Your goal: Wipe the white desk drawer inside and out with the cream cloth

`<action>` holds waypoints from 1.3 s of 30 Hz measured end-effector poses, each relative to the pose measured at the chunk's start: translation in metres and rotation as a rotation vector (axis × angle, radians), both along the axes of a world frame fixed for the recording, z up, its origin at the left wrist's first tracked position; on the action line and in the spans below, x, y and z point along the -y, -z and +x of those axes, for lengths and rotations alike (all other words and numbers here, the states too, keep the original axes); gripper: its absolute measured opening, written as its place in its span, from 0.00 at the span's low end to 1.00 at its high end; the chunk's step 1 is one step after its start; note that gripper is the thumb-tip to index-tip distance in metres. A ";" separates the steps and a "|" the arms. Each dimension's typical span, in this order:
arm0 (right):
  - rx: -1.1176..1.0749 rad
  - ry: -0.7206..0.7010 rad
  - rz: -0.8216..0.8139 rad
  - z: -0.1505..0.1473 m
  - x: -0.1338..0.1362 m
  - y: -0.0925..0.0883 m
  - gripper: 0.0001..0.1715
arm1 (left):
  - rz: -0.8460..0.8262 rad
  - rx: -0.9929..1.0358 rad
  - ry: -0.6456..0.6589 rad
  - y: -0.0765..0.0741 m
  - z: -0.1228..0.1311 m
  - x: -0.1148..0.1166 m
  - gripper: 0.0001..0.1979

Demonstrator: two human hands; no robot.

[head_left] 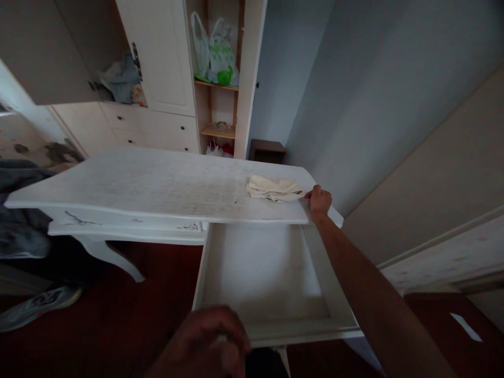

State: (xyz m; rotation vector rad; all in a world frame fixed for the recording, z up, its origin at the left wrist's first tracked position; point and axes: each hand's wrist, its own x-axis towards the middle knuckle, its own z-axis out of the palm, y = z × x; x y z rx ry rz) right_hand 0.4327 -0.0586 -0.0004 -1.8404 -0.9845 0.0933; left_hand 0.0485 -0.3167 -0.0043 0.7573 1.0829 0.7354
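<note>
A folded cream cloth [274, 188] lies on the right end of a worn white table [149, 184]. My right hand [318, 201] reaches out to the table's right front edge, fingers curled and touching the cloth's near corner. Below the tabletop a white drawer [271, 283] is pulled far out, and its inside looks bare. My left hand [207, 344] is low in front, at the drawer's front rail, fingers curled and dark; whether it grips the rail is unclear.
A cream wardrobe [165, 58] stands behind the table, with plastic bags [216, 52] on its open shelves. A small brown stand [268, 150] sits in the corner. Dark clothes [19, 210] and a shoe [39, 305] lie at the left.
</note>
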 end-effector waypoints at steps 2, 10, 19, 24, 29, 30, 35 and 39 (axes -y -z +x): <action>-0.031 0.004 0.028 -0.002 0.002 -0.001 0.29 | 0.247 0.011 -0.064 -0.020 0.005 -0.047 0.14; 0.092 -0.021 0.042 0.001 -0.003 0.004 0.30 | 0.764 -0.473 -0.194 -0.025 0.021 -0.224 0.06; 0.007 -0.037 0.069 0.004 -0.006 0.009 0.29 | 0.698 -0.710 0.037 -0.023 0.005 -0.288 0.04; -0.011 -0.043 0.075 0.001 -0.002 0.007 0.29 | 0.708 -0.651 -0.027 -0.022 0.004 -0.294 0.03; -0.001 -0.037 0.044 -0.002 0.000 0.003 0.29 | 0.724 -0.602 -0.057 -0.021 0.003 -0.289 0.04; 0.001 -0.037 0.035 -0.003 0.001 0.002 0.28 | 0.721 -0.589 -0.068 -0.021 0.002 -0.289 0.04; 0.026 -0.031 0.015 -0.001 0.000 0.003 0.27 | 0.727 -0.564 -0.097 -0.017 0.001 -0.292 0.05; 0.061 -0.039 0.019 0.002 -0.001 0.006 0.29 | 0.722 -0.565 -0.115 -0.017 0.001 -0.294 0.05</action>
